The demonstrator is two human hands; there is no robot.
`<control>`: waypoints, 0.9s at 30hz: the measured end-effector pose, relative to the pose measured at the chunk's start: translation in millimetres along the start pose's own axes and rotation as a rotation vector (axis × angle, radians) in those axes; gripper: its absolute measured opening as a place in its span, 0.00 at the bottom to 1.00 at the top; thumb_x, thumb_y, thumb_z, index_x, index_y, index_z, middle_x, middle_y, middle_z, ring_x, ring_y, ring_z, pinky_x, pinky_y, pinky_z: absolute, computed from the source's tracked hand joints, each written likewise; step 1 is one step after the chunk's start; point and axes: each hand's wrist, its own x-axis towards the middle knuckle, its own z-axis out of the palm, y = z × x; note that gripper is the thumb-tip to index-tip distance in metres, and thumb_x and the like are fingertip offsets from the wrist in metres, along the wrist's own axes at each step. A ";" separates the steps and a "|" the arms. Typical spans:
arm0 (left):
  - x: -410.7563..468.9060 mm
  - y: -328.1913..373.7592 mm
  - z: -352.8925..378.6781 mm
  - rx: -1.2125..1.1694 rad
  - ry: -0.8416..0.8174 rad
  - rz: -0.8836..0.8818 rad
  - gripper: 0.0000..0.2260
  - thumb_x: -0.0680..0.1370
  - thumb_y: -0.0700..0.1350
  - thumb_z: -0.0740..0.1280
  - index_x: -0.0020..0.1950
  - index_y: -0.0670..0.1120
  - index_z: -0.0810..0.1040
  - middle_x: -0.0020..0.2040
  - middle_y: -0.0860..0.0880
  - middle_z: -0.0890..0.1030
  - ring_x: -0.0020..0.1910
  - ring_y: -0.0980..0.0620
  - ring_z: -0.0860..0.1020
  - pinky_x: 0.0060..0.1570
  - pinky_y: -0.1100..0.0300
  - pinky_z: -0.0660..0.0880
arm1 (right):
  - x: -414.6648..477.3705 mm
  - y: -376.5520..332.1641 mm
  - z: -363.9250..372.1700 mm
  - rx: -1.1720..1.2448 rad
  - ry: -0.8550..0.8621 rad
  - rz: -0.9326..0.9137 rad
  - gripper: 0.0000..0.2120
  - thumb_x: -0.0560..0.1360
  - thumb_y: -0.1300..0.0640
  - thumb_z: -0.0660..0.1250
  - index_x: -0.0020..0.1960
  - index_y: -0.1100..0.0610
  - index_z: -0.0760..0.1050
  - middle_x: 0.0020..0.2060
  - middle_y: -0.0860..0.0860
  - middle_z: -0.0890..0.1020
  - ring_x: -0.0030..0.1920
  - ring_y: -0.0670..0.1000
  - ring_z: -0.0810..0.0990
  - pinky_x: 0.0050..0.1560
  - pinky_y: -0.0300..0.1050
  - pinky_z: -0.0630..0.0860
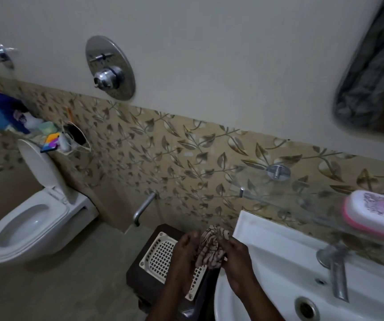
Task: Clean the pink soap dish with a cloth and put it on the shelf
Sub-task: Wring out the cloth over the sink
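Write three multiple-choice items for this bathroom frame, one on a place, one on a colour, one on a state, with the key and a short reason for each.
1. Where is the pink soap dish?
A. On the glass shelf above the washbasin
B. Inside the washbasin
C. On the toilet seat

2. What colour is the lattice tray beneath the hands?
A. Blue
B. Cream white
C. Black

3. How does the toilet lid stand?
A. Closed flat
B. Missing
C. Raised against the wall

Key:
1 A: the dish sits on the glass shelf, up and behind the washbasin and its tap.
2 B: the lattice tray is cream white, lying on a dark stool.
3 C: the toilet lid is tilted up, leaving the bowl open.

Both the left hand and the right hand grip the patterned cloth.
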 end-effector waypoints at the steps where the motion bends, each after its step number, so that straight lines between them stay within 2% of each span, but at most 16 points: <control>1: 2.7 -0.4 -5.4 -0.008 0.001 -0.010 0.21 0.76 0.51 0.71 0.58 0.35 0.80 0.54 0.33 0.84 0.52 0.38 0.84 0.49 0.50 0.82 | 2.3 1.3 4.0 0.027 0.003 0.017 0.09 0.78 0.60 0.66 0.51 0.64 0.84 0.46 0.63 0.86 0.47 0.62 0.86 0.42 0.48 0.81; 3: 6.7 -1.6 -12.1 -0.011 -0.008 -0.013 0.16 0.74 0.49 0.75 0.56 0.39 0.83 0.54 0.35 0.85 0.50 0.41 0.86 0.45 0.55 0.82 | 6.6 3.9 11.4 0.087 0.004 0.073 0.12 0.78 0.60 0.64 0.53 0.67 0.82 0.50 0.66 0.85 0.54 0.66 0.82 0.54 0.56 0.80; 5: 11.3 -3.3 -18.4 -0.035 -0.038 -0.015 0.13 0.74 0.47 0.74 0.55 0.42 0.85 0.54 0.37 0.86 0.51 0.43 0.86 0.45 0.57 0.82 | 7.9 6.7 20.0 0.117 0.001 0.105 0.13 0.78 0.58 0.65 0.55 0.67 0.82 0.52 0.65 0.84 0.56 0.66 0.81 0.63 0.62 0.75; 10: 25.0 -14.5 -44.5 -0.233 -0.100 -0.102 0.17 0.80 0.46 0.66 0.62 0.35 0.81 0.60 0.33 0.82 0.57 0.39 0.83 0.53 0.51 0.82 | 10.5 21.8 34.8 0.042 -0.033 0.089 0.17 0.81 0.54 0.62 0.60 0.65 0.79 0.53 0.65 0.84 0.56 0.66 0.81 0.62 0.67 0.74; 13: 32.1 -27.2 -64.4 -0.211 -0.072 -0.174 0.15 0.79 0.45 0.68 0.59 0.35 0.83 0.58 0.33 0.83 0.55 0.37 0.84 0.51 0.48 0.83 | 18.7 28.3 36.1 0.049 -0.021 0.101 0.14 0.81 0.58 0.63 0.60 0.65 0.78 0.54 0.65 0.84 0.56 0.66 0.81 0.61 0.67 0.75; 15: 40.5 -34.4 -81.7 -0.077 0.027 -0.180 0.12 0.74 0.39 0.73 0.56 0.36 0.84 0.54 0.33 0.85 0.51 0.37 0.85 0.49 0.48 0.83 | 27.4 36.2 38.5 -0.025 0.003 0.112 0.10 0.78 0.64 0.66 0.59 0.63 0.79 0.51 0.64 0.85 0.53 0.65 0.83 0.58 0.66 0.78; 17: 54.7 -41.6 -108.2 0.187 0.200 -0.148 0.09 0.73 0.34 0.72 0.53 0.37 0.85 0.49 0.36 0.86 0.46 0.41 0.85 0.47 0.49 0.83 | 38.6 54.5 40.0 -0.215 0.080 0.130 0.14 0.73 0.71 0.67 0.57 0.63 0.79 0.49 0.63 0.85 0.50 0.64 0.84 0.54 0.65 0.80; 19: 71.9 -49.8 -139.1 0.501 0.321 -0.139 0.11 0.77 0.36 0.69 0.58 0.38 0.84 0.48 0.41 0.87 0.45 0.44 0.84 0.47 0.54 0.80 | 52.8 84.9 41.8 -0.436 0.161 0.124 0.19 0.69 0.73 0.66 0.59 0.63 0.78 0.51 0.63 0.83 0.51 0.62 0.83 0.54 0.63 0.81; 20: 80.5 -54.5 -155.2 0.695 0.358 -0.154 0.11 0.77 0.40 0.69 0.58 0.41 0.84 0.48 0.44 0.87 0.46 0.47 0.83 0.46 0.57 0.78 | 59.1 102.9 42.8 -0.521 0.188 0.127 0.21 0.67 0.73 0.65 0.59 0.64 0.78 0.52 0.64 0.83 0.52 0.62 0.82 0.55 0.61 0.80; 21: 89.2 -60.2 -170.8 0.864 0.371 -0.171 0.11 0.76 0.43 0.70 0.57 0.45 0.84 0.49 0.46 0.87 0.46 0.48 0.83 0.45 0.58 0.76 | 67.2 123.4 42.5 -0.573 0.207 0.140 0.21 0.67 0.73 0.64 0.60 0.65 0.77 0.54 0.65 0.82 0.53 0.62 0.82 0.56 0.59 0.80; 23: 105.5 -69.3 -192.1 1.023 0.311 -0.199 0.11 0.74 0.46 0.71 0.56 0.50 0.85 0.49 0.48 0.87 0.47 0.50 0.84 0.46 0.58 0.78 | 80.3 155.0 42.6 -0.598 0.226 0.166 0.20 0.69 0.73 0.63 0.61 0.68 0.76 0.56 0.67 0.81 0.54 0.61 0.81 0.58 0.59 0.78; 25: 126.0 -83.8 -205.1 1.074 0.229 -0.198 0.14 0.74 0.46 0.72 0.59 0.49 0.84 0.53 0.47 0.87 0.49 0.51 0.84 0.49 0.58 0.79 | 98.4 178.9 45.3 -0.600 0.279 0.173 0.20 0.70 0.75 0.60 0.60 0.71 0.76 0.55 0.67 0.82 0.56 0.63 0.81 0.59 0.60 0.78; 27: 143.9 -92.6 -213.9 1.065 0.212 -0.194 0.15 0.74 0.46 0.73 0.61 0.47 0.83 0.54 0.45 0.86 0.47 0.53 0.83 0.48 0.60 0.78 | 114.1 192.2 50.9 -0.584 0.314 0.184 0.19 0.69 0.76 0.59 0.58 0.74 0.75 0.53 0.68 0.82 0.55 0.64 0.81 0.58 0.58 0.79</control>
